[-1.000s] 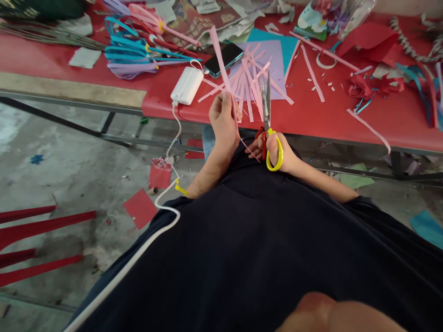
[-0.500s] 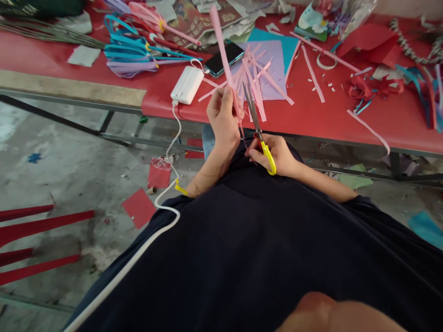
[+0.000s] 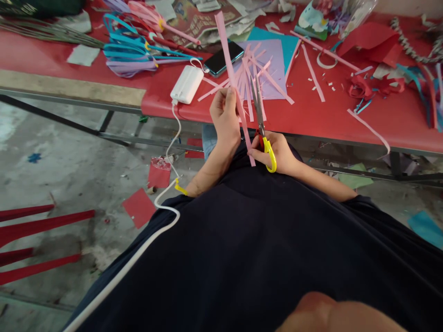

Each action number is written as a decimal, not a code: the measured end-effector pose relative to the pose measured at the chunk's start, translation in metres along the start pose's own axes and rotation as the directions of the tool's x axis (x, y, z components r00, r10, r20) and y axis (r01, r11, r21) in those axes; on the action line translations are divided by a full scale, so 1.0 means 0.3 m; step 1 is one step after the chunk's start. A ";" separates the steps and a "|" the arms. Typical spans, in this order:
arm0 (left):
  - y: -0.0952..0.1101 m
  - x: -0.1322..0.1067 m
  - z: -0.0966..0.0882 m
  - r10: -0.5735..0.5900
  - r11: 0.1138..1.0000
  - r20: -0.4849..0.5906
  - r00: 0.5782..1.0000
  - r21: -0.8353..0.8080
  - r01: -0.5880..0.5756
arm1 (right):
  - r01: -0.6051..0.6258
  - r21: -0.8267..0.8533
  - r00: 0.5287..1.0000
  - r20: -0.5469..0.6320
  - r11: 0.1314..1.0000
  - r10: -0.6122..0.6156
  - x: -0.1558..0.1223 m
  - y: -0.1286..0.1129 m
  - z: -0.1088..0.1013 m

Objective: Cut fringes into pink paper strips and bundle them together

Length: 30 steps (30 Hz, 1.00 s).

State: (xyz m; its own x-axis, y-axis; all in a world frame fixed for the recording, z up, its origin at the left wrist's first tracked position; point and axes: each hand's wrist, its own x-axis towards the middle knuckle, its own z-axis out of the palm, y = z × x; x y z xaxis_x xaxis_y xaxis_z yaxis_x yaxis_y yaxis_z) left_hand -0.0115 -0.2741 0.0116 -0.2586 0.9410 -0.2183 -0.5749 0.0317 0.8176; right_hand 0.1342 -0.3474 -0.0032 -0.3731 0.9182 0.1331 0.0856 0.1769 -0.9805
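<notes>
one pink strip (image 3: 228,62) in left hand (image 3: 224,117)

Grey floor (image 3: 93,184) — red-topped table (image 3: 311,121), dark metal frame (image 3: 51,115).

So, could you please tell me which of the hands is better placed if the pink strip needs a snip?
Probably the right hand: it holds the scissors, close to the lower end of the pink strip. The left hand pinches the strip higher up, so seems better placed for steadying.

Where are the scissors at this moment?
In the head view, the scissors are in the right hand, right of the pink strip the left hand pinches.
</notes>
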 end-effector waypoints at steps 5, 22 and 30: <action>-0.046 0.073 -0.015 0.265 0.964 0.044 0.963 0.018 -0.266 | -0.013 0.019 0.999 -0.042 1.000 0.013 0.002 0.016 -0.002; -0.102 0.102 -0.054 0.087 0.996 0.291 0.953 0.002 -0.092 | 0.012 0.014 0.996 -0.086 1.000 -0.011 0.008 -0.008 -0.017; -0.056 0.016 -0.028 -0.058 0.998 0.173 0.983 -0.029 0.064 | 0.006 0.040 0.999 -0.044 0.999 -0.004 0.010 0.009 -0.023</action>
State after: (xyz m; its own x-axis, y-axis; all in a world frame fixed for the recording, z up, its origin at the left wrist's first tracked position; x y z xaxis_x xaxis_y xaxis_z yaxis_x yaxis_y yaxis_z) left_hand -0.0095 -0.2730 -0.0076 -0.0867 0.9816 -0.1703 -0.6123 0.0824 0.7863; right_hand 0.1395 -0.3417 -0.0045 -0.3328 0.9321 0.1430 0.0467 0.1678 -0.9847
